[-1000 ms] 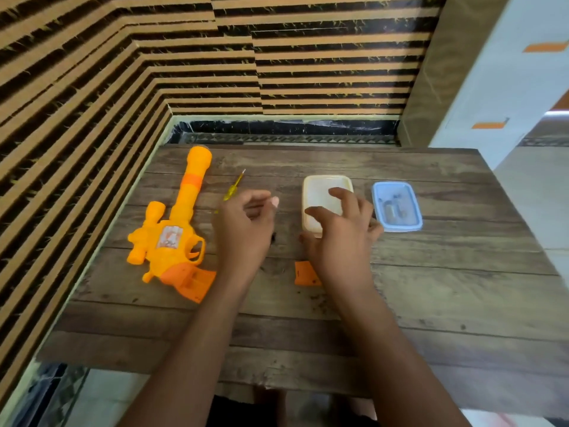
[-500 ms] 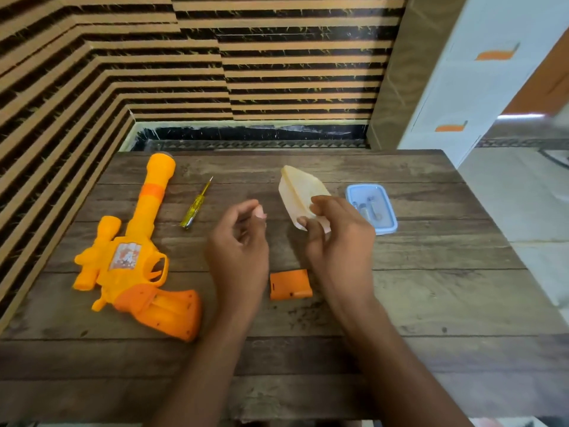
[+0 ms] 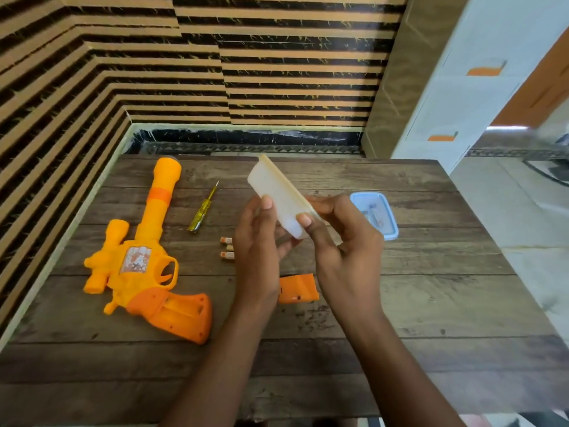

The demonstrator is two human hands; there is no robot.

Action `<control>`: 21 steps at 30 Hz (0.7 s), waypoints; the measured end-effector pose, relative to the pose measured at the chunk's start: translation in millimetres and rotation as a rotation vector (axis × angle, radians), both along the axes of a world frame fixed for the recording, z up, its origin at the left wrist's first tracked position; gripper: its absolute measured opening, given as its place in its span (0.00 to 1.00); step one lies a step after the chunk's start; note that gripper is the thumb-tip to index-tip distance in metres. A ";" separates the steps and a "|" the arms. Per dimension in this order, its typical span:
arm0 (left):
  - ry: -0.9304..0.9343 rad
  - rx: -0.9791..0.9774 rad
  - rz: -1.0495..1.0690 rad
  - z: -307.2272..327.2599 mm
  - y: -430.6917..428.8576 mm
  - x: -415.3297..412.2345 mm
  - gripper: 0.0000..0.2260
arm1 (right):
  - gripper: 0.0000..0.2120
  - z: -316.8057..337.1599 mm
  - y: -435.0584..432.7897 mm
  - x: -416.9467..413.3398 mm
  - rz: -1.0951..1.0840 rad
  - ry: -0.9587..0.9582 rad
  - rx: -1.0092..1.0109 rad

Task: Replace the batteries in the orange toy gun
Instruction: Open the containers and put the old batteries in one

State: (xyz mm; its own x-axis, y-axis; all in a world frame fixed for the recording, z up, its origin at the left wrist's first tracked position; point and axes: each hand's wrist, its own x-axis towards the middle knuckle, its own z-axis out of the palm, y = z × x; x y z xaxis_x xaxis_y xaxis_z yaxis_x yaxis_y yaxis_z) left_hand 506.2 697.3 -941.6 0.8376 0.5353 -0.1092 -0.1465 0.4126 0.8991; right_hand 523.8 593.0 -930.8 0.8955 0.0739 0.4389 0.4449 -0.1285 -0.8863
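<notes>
Orange toy gun: lies flat on its side at the left of the wooden table, barrel pointing away toward the striped wall, grip nearest, with the battery compartment in the grip uncovered. Batteries: lie on the table just right of the gun, three ends showing, the rest hidden behind the left hand. Orange battery cover: lies loose on the table between the two wrists. White plastic container: held above the table, tilted steeply, open side turned to the right. Left hand: grasps its near end, thumb pressed to the underside. Right hand: pinches the near rim between thumb and fingers. Yellow screwdriver: lies beyond the batteries, beside the barrel. Blue container: sits behind the right hand, small items inside, too blurred to name.
</notes>
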 end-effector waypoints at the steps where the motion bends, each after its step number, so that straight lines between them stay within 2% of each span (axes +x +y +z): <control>1: -0.004 -0.052 -0.007 0.3 1.1 1.4 0.22 | 0.04 -1.2 1.3 -1.8 0.013 0.000 0.003; 8: 0.027 -0.292 -0.193 5.6 10.0 1.1 0.23 | 0.06 -9.4 0.7 -0.4 0.038 -0.083 -0.060; 13: 0.065 -0.131 -0.189 8.1 6.7 3.7 0.23 | 0.03 -17.3 -6.4 -0.2 -0.043 -0.126 -0.016; 21: 0.054 0.006 -0.185 16.0 7.8 4.7 0.22 | 0.05 -19.9 -4.8 1.6 -0.068 0.012 0.166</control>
State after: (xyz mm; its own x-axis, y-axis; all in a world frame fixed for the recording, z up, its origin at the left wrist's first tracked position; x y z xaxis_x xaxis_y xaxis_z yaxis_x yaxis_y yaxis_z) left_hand 510.9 705.1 -925.6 0.9146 0.3736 -0.1544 -0.0198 0.4228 0.9060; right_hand 525.4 588.2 -950.7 0.9014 -0.0595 0.4289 0.4292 -0.0092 -0.9032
